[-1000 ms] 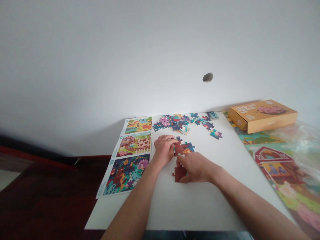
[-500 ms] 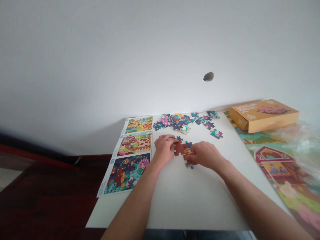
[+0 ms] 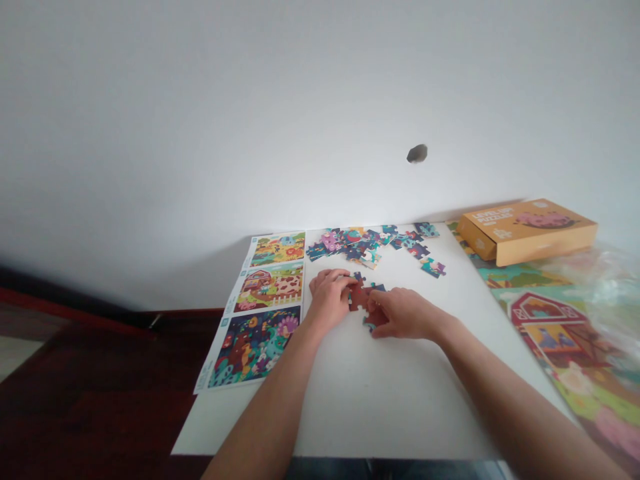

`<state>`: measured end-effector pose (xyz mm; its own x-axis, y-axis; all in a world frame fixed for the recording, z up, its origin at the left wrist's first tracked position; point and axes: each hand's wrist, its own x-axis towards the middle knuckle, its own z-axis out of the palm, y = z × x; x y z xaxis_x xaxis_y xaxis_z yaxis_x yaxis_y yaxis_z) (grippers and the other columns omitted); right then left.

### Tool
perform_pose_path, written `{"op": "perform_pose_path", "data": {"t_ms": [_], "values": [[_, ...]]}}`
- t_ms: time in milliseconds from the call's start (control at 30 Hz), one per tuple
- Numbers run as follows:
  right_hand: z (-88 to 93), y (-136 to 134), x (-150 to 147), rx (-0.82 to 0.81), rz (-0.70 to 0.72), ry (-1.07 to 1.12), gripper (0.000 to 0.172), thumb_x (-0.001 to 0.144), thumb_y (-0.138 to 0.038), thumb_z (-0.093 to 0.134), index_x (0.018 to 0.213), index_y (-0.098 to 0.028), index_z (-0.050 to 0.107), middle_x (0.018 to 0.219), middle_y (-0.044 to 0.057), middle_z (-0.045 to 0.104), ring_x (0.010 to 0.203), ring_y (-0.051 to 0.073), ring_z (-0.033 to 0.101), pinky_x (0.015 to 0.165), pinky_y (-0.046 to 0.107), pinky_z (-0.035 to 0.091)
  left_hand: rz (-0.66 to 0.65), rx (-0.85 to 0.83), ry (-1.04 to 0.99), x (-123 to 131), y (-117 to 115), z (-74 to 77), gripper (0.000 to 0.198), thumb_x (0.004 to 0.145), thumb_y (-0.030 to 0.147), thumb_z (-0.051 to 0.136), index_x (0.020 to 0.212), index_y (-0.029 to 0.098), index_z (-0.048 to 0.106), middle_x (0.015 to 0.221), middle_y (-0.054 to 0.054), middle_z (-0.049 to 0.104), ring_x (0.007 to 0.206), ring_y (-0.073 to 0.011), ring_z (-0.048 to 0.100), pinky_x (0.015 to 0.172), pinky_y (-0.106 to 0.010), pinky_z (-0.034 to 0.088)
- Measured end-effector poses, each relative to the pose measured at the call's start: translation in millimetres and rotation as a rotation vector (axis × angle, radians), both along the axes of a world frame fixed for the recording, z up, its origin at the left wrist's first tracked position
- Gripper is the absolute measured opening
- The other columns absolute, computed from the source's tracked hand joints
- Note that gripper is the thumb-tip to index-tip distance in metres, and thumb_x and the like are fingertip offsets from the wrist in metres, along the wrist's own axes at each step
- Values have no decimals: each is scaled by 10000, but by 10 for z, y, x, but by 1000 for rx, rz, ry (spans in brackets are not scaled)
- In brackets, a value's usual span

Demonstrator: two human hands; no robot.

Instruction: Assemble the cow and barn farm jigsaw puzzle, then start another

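Observation:
Several brown and dark blue puzzle pieces (image 3: 358, 298) lie together on the white table (image 3: 350, 400) between my hands. My left hand (image 3: 327, 297) grips their left edge, with its thumb side against them and its fingertips curled over the top. From the right, my right hand (image 3: 407, 315) has its thumb and fingers closed on a brown puzzle piece (image 3: 376, 321) with a teal edge, at the lower right of the group. My fingers cover part of that piece, so I cannot tell whether it is locked in.
Loose puzzle pieces (image 3: 350, 243) are heaped at the back by the wall. A reference sheet (image 3: 270, 290) with three pictures lies at the left. On the right are an orange puzzle box (image 3: 530, 230), a farm picture (image 3: 555, 347) and clear plastic wrapping (image 3: 610, 287).
My right hand has shifted slightly left and down, and its piece now sits turned and nearer the lower edge of the group. My left hand has stayed in place.

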<state>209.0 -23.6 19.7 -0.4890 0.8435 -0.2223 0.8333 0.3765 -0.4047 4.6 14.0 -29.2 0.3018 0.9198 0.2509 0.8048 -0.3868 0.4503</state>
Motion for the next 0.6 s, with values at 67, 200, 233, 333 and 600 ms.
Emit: {"op": "perform_pose_path", "data": {"t_ms": [67, 200, 233, 333, 600], "values": [[0, 0, 19, 35, -48, -40, 515, 693, -492, 760, 1098, -235, 573, 907, 34, 731, 775, 237, 671, 571, 263, 286, 0, 1, 1, -3, 3, -11, 337, 852, 81, 572, 1023, 304, 758, 1239, 14, 682, 1202, -247, 514, 1051, -447, 392], [17, 6, 87, 65, -101, -142, 606, 671, -578, 764, 1124, -217, 582, 967, 86, 730, 851, 295, 683, 581, 275, 303, 0, -6, 12, -6, 1, -16, 340, 849, 80, 575, 1024, 306, 759, 1244, 10, 678, 1204, -251, 511, 1055, -453, 386], [15, 8, 92, 60, -99, -142, 599, 675, -571, 763, 1131, -223, 586, 974, 83, 730, 858, 295, 685, 584, 276, 308, -1, -5, 15, -6, -2, -14, 340, 850, 81, 575, 1027, 307, 759, 1244, 8, 678, 1203, -253, 511, 1050, -455, 388], [-7, 5, 61, 43, -58, -93, 559, 709, -525, 747, 1165, -248, 580, 960, 58, 734, 821, 265, 687, 576, 270, 306, -3, 5, 17, -5, -7, -2, 345, 850, 81, 573, 1029, 310, 759, 1237, 6, 679, 1197, -252, 515, 1034, -453, 400], [-49, -13, -40, 34, 38, -8, 433, 767, -485, 703, 1113, -258, 579, 884, 15, 738, 726, 215, 670, 555, 259, 290, 1, -10, -10, 1, 1, -1, 331, 855, 89, 579, 1017, 310, 765, 1230, 9, 683, 1195, -246, 518, 1042, -452, 392]]}}
